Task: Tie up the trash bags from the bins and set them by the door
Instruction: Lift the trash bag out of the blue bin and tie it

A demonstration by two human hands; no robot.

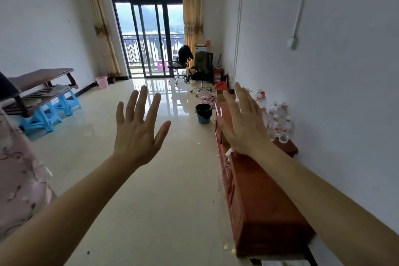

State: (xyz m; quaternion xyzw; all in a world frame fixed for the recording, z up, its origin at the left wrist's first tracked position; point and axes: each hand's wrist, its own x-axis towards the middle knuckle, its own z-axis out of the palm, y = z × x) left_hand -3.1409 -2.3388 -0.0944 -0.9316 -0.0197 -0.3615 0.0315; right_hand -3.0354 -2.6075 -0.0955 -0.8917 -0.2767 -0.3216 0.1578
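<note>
Long white-walled room, glossy pale tiled floor (pixel 151 179), dark-framed glass balcony door (pixel 149 39) at far end between tan curtains. Low red-brown wooden cabinet (pixel 265 201) along right wall, cluster of clear plastic water bottles (pixel 278 123) on its far part. Two black office chairs (pixel 200 67) near the glass door.

Left hand (pixel 138 134) raised mid-frame, back to camera, fingers spread wide, holding nothing. Right hand (pixel 244 123) likewise raised above the cabinet, fingers extended and close together, empty. Neither touching any object.

Task items located: small blue plastic bin with black bag liner (pixel 203 113) on floor just beside the cabinet's far end, liner rim folded over the top, untied. Small pink plastic bin (pixel 102 82) near left wall by the curtain, well apart from the blue one; liner not discernible. No tied bag visible anywhere.

Judged stage: start, approach to first bin. Blue bin nearer, so sensible first target.

Recommended handling: walk up close, crouch squarely over the bin. Peel liner rim off the lip all round with both hands before lifting. Gather opposing edges, press out trapped air, knot firmly. Lift straight up, steadying the bin if it rises with the bag. Pinkish litter (pixel 208 99) on floor beyond the bin; footing on glossy tile to be watched.
</note>
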